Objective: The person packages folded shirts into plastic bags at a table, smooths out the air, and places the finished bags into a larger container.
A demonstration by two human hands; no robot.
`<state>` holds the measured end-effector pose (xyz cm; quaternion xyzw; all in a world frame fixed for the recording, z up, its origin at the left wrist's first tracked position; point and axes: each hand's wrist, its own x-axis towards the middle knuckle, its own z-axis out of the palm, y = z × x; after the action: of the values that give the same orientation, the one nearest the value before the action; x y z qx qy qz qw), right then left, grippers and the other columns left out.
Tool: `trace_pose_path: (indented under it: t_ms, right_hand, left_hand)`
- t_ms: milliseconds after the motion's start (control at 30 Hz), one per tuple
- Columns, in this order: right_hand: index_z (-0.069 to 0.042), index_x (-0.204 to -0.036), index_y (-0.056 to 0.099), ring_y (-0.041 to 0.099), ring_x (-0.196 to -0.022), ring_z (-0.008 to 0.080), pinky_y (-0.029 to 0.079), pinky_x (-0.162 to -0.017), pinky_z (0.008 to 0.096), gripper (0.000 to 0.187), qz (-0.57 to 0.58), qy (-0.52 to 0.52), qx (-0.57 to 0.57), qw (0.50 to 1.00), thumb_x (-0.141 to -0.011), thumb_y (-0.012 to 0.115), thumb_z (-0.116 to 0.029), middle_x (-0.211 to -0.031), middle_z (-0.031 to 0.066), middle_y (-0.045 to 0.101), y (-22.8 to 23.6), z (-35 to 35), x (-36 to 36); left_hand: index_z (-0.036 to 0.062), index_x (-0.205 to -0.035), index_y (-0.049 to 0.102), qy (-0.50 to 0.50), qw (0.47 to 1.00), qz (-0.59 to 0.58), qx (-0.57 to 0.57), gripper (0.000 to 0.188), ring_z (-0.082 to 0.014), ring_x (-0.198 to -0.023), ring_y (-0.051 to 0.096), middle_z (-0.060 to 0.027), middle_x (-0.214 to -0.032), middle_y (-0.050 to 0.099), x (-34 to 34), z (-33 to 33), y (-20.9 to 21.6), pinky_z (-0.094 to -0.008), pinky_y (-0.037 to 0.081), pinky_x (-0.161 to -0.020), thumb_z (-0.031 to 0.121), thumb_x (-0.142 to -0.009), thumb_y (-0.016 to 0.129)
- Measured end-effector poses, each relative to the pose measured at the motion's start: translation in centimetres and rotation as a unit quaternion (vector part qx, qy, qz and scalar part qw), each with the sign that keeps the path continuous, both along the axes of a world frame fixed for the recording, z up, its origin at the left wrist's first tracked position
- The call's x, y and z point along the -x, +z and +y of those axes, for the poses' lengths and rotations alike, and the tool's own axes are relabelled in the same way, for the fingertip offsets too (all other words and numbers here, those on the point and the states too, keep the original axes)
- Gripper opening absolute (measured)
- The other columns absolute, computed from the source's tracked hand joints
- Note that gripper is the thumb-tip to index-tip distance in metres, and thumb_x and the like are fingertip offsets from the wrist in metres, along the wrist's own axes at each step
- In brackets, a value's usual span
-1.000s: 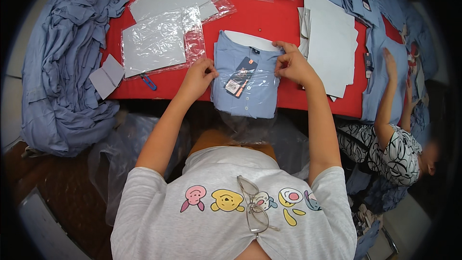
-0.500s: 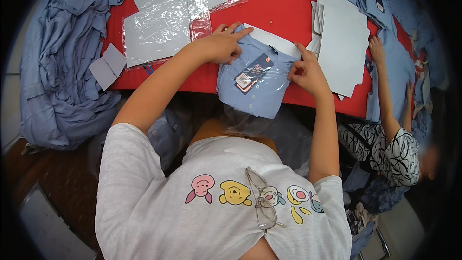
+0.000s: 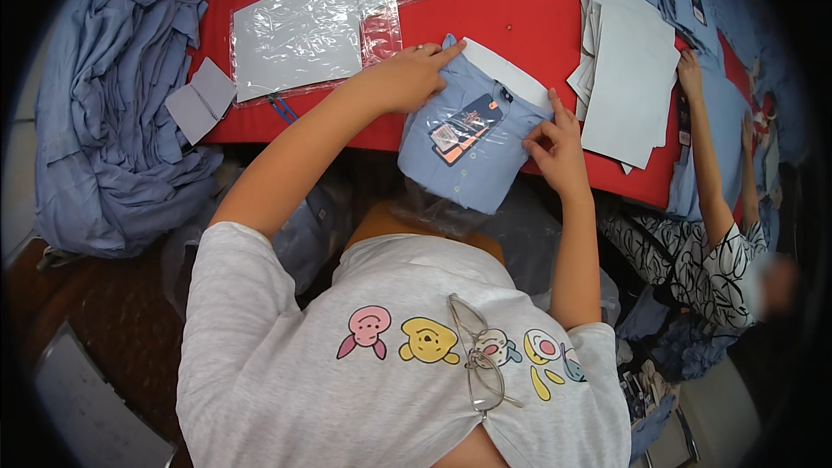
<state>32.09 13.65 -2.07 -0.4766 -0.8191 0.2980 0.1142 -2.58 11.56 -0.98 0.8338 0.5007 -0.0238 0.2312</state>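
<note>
A folded light-blue shirt (image 3: 481, 175) in a clear plastic bag lies across the table's front edge, its lower end overhanging. A dark hang tag with orange parts (image 3: 468, 132) and small buttons show on its front. A white card (image 3: 507, 71) sticks out along the far, collar end. My left hand (image 3: 416, 78) is closed on the far left corner, forefinger stretched along the edge. At the right side, my right hand (image 3: 556, 143) pinches the bagged shirt between thumb and fingers. The loose mouth of the bag is hard to make out.
White sheets under clear bags (image 3: 299, 39) lie left on the red table (image 3: 481, 4), near a small spiral notebook (image 3: 201, 102). White cards (image 3: 628, 69) are stacked right. Blue shirts heap (image 3: 121, 121) far left. A co-worker's arm (image 3: 706, 147) reaches in at right.
The bagged shirt has turned slightly clockwise, with both my hands still on it. The whole view has shifted a little. The co-worker's hand has moved slightly.
</note>
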Motion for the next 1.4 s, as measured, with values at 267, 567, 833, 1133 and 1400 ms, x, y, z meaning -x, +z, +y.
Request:
trace_pose_path:
  t_ms: [267, 567, 833, 1133, 1400]
  right_hand:
    - [-0.004, -0.080, 0.073, 0.056, -0.126, 0.0316, 0.055, -0.087, 0.0356, 0.014, 0.032, -0.006, 0.056, 0.998, -0.073, 0.085, -0.003, -0.166, 0.0144, 0.048, 0.4, 2.9, 0.9]
    - [-0.004, -0.078, 0.075, 0.055, -0.132, 0.0329, 0.046, -0.111, 0.0425, 0.016, -0.019, 0.062, 0.056, 0.996, -0.068, 0.087, -0.006, -0.167, 0.0104, 0.047, 1.3, 4.1, 1.5]
    - [-0.005, -0.076, 0.074, 0.050, -0.140, 0.0427, 0.040, -0.118, 0.0509, 0.017, -0.076, 0.100, 0.037, 0.991, -0.065, 0.088, -0.006, -0.167, 0.0145, 0.047, 1.3, 3.4, 2.3]
    - [-0.005, -0.075, 0.074, 0.049, -0.140, 0.0431, 0.041, -0.116, 0.0507, 0.017, -0.057, 0.076, 0.042, 0.995, -0.067, 0.087, -0.010, -0.164, 0.0182, 0.049, 0.6, 3.8, 2.6]
    - [-0.003, -0.076, 0.072, 0.049, -0.139, 0.0403, 0.036, -0.121, 0.0499, 0.017, -0.066, 0.075, 0.043, 0.994, -0.069, 0.086, -0.008, -0.167, 0.0161, 0.046, 0.5, 3.7, 2.4]
  left_hand:
    - [0.0031, -0.099, 0.074, 0.066, 0.979, -0.044, -0.190, 0.017, -0.0324, -0.129, 0.061, -0.0184, -0.158, 0.054, 0.1, -1.3, -1.6, -0.0442, 0.051, -0.106, 0.013, -0.086, 0.079]
    - [-0.0066, -0.130, 0.064, 0.535, 0.594, -0.531, 0.281, 0.057, -0.0237, -0.120, 0.068, -0.0182, -0.126, 0.072, -4.2, -20.5, -5.3, -0.0367, 0.053, -0.104, 0.029, -0.092, 0.088]
    - [-0.0057, -0.133, 0.067, 0.491, 0.527, -0.641, 0.263, 0.050, -0.0123, -0.104, 0.069, -0.0097, -0.116, 0.075, -7.4, -19.5, -7.1, -0.0278, 0.054, -0.094, 0.019, -0.094, 0.086]
    - [-0.0051, -0.121, 0.071, 0.540, 0.564, -0.609, 0.142, 0.036, -0.0106, -0.094, 0.066, -0.0059, -0.102, 0.074, -7.9, -19.5, -6.7, -0.0275, 0.054, -0.085, 0.017, -0.095, 0.083]
    - [0.0007, -0.115, 0.070, 0.515, 0.682, -0.507, 0.113, 0.022, -0.0080, -0.088, 0.066, -0.0030, -0.094, 0.074, -5.3, -19.4, -6.5, -0.0277, 0.055, -0.083, 0.013, -0.099, 0.078]
